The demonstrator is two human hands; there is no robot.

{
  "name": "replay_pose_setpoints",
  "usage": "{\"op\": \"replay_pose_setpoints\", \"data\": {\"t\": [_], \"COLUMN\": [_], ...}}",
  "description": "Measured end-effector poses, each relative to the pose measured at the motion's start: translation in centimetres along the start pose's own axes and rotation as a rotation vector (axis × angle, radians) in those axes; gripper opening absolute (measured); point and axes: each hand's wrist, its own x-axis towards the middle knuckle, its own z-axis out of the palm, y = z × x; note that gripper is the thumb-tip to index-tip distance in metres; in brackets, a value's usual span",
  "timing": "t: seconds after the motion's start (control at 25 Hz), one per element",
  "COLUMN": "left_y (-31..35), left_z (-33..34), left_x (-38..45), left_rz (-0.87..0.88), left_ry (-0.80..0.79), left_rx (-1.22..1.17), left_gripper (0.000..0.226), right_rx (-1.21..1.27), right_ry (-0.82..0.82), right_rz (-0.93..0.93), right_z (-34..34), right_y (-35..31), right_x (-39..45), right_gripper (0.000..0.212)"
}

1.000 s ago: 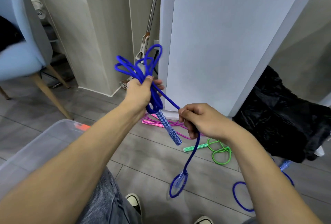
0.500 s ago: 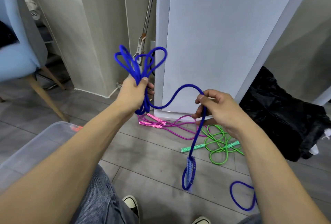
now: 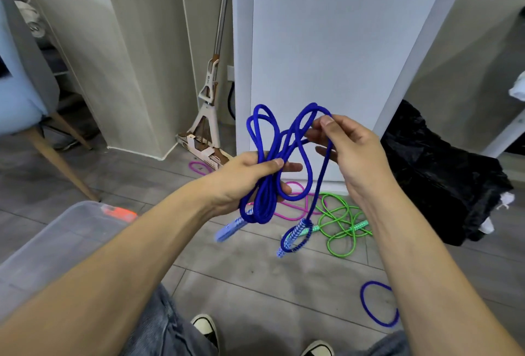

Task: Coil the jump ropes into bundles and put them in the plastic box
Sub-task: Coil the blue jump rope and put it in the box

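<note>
Hands are gathering the blue jump rope (image 3: 265, 173) into loops, midair above the floor.

Left hand (image 3: 244, 176) is gripping the bundled loops with thumb and fingers curled round them, while the right hand (image 3: 343, 151) is pinching the newest loop at its top. One handle (image 3: 294, 234) is hanging on the free tail below, and its weight is likely tugging the pinched loop loose. Loops are sitting unevenly, so the bundle risks springing apart. Plastic box (image 3: 65, 230) is waiting beside the left forearm; the pink rope (image 3: 295, 202) and green rope (image 3: 341, 222) are lying on the floor.
</note>
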Motion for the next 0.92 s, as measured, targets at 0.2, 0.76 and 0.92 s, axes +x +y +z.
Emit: {"op": "replay_pose_setpoints", "data": {"t": [0.2,0.76,0.92], "left_y": [-0.4,0.3,1.5], "left_z": [0.5,-1.0,-1.8], "left_x": [-0.4,-0.1,-0.4], "left_rz": [-0.014,0.109,0.127], "left_ry": [-0.087,-0.003,-0.003], "left_rx": [-0.020,-0.031,-0.227], "left_gripper": [0.025,0.029,0.017], "right_rx": [-0.058,-0.014,-0.800], "right_ry": [0.043,0.178,-0.400], "right_rz": [-0.037,0.182,0.407], "right_z": [0.5,-0.7,0.1], "right_y": [0.2,4.3,12.7], "right_x": [-0.4,1.3,-0.9], "right_gripper": [0.010,0.014,0.024]}}
